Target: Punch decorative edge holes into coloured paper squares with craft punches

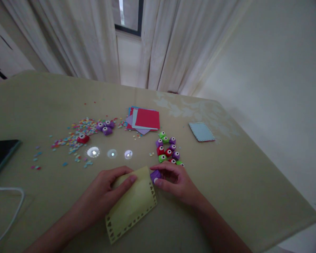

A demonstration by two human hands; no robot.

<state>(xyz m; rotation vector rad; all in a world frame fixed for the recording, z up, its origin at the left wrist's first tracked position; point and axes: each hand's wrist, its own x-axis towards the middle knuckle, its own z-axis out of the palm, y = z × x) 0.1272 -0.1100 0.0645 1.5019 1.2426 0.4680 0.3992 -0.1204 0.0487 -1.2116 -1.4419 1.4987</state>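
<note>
My left hand (115,189) grips a yellow sheet of paper (131,211), thumb on top and fingers behind. Holes are punched along its right and lower edges. At the sheet's upper right corner, my right hand (175,181) pinches a small purple punch with a round eye-like dot (155,175) between thumb and fingers. Whether the paper sits in the punch's slot I cannot tell. Just beyond my right hand stands a cluster of red, green and purple eye-dotted punches (168,151), its near end partly hidden by my fingers.
Coloured confetti (81,131) lies scattered at left, with purple punches (105,127) and a red one (82,138) among it. A stack of coloured paper (147,119) lies at the back, a light blue hole-edged sheet (201,131) at right. A dark tablet (1,154) with a white cable (22,196) is far left.
</note>
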